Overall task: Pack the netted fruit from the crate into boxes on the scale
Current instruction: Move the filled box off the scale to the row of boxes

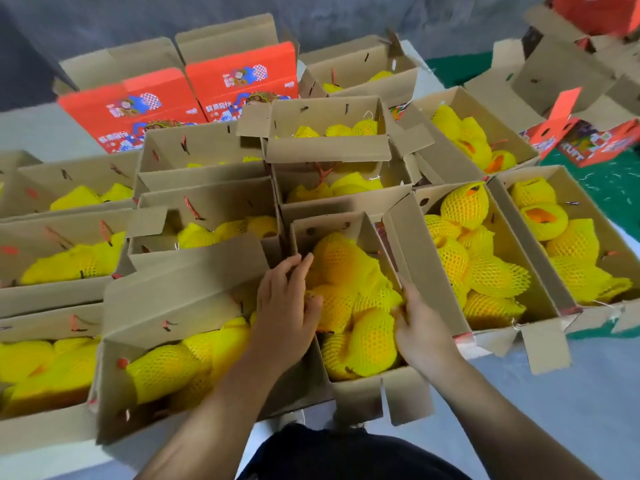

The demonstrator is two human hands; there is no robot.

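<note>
Reaching down into the open cardboard box (360,386) right in front of the person, both bare hands are working among the netted fruit (349,271) that is filling it. The left hand (285,306) is lying over the box's left wall, its fingers stretched forward and lightly spread, the fingertips touching the yellow foam netting of the uppermost fruit while the thumb is pressing against another fruit lower down. The right hand (420,327) is sitting at the box's right side, just beside the tall upright flap (426,268); its fingers are curling in toward the netting at the edge of the pile, though I cannot tell whether they are actually pinching it or only touching. That box is holding several fruits in yellow mesh sleeves, stacked up to its rim. Just to the left, touching it, another carton (114,386) is lying with more yellow-netted fruit inside and a long flap leaning across its top. To the right, a further box (540,303) is showing its fruit plainly, one with orange skin peeking through the open end of its sleeve. More filled cartons are crowding all around on a pale surface (571,403), in rows reaching back toward two red printed boxes (242,77) standing with lids raised. Beyond them on the right, green ground (620,188) is showing between more open boxes.
</note>
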